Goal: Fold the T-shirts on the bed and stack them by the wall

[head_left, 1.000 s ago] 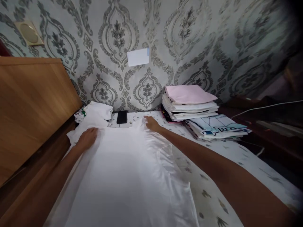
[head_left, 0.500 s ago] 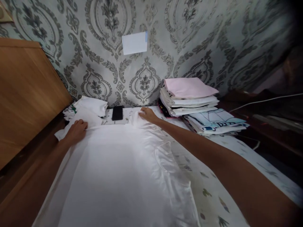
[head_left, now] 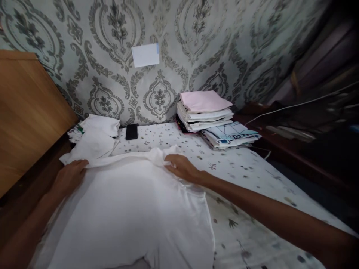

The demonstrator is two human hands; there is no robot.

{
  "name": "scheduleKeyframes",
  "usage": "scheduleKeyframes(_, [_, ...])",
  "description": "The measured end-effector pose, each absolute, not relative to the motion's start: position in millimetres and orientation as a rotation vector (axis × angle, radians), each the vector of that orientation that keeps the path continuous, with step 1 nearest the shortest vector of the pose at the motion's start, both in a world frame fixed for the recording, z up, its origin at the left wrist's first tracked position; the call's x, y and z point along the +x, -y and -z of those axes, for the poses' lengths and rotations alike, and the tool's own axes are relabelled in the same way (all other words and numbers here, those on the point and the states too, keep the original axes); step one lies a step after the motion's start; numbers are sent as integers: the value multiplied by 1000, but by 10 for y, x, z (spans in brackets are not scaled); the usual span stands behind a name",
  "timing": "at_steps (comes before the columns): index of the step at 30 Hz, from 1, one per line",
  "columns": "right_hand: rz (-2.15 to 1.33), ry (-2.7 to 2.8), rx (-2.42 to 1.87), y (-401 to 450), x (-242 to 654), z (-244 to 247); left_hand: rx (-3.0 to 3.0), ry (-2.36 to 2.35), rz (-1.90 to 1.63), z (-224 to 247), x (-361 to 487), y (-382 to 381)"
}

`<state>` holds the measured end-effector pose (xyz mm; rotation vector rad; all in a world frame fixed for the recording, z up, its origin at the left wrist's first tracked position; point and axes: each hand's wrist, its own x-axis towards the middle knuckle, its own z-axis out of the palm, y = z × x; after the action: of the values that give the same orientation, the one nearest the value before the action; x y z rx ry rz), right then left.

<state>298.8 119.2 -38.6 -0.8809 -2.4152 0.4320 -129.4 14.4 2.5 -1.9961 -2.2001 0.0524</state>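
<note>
The grip of the right hand (head_left: 182,167) is clamped on the far edge of a white cloth (head_left: 120,209), fingers curled around a bunched part of it. The grip of the left hand (head_left: 70,175) is closed on the same edge at its left end, the fingertips partly hidden. Between the two hands the edge runs as a loose, rumpled band, with shade just beneath it. The cloth lies spread toward the wearer, its near part running out of view at the bottom, where a small dark patch shows. Its right side lies in creases over a printed sheet (head_left: 252,172).

Just beyond the left hand lie white folds (head_left: 99,125), heaped near a wooden cabinet (head_left: 30,116). A black phone (head_left: 131,132) lies flat on the sheet, just right of the folds. Farther right, well apart from the cloth, stands a stack (head_left: 204,116) with a pink piece (head_left: 206,101) on top; a lower pile (head_left: 230,133) with a blue print sits beside it. Behind them rises a patterned wall (head_left: 159,26) bearing a white card (head_left: 145,55). A thin cable (head_left: 303,105) crosses the dark, blurred right side.
</note>
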Motion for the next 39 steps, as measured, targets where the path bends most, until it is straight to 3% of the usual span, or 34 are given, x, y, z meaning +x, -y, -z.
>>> scheduleKeyframes(5, [-297,2587,-835,-949,2950,609,-1939,2217,-55,9,-1186,-85])
scheduleKeyframes(13, [-257,2591,-808,-822,2921,402,-1875,2267,94,-39,-1245,-68])
scheduleKeyframes(22, [-412,2680,-819,-773,2989,423,-1907,2239,-37,-59,-1140,-75])
scheduleKeyframes(25, [-594,2552,-780,-819,3060,381,-1923,2208,-41,-55,-1170,-58])
scheduleKeyframes(29, [-614,2126,-1121,-1073,3231,421,-1957,2138,-147,-57,-1156,-63])
scheduleKeyframes(34, [-453,2003,-1555,-1500,3409,574,-2461,1871,61,10,-469,-145])
scheduleKeyframes(39, [-446,2161,-1588,-1731,3395,601,-2786,1340,58,208,590,-295])
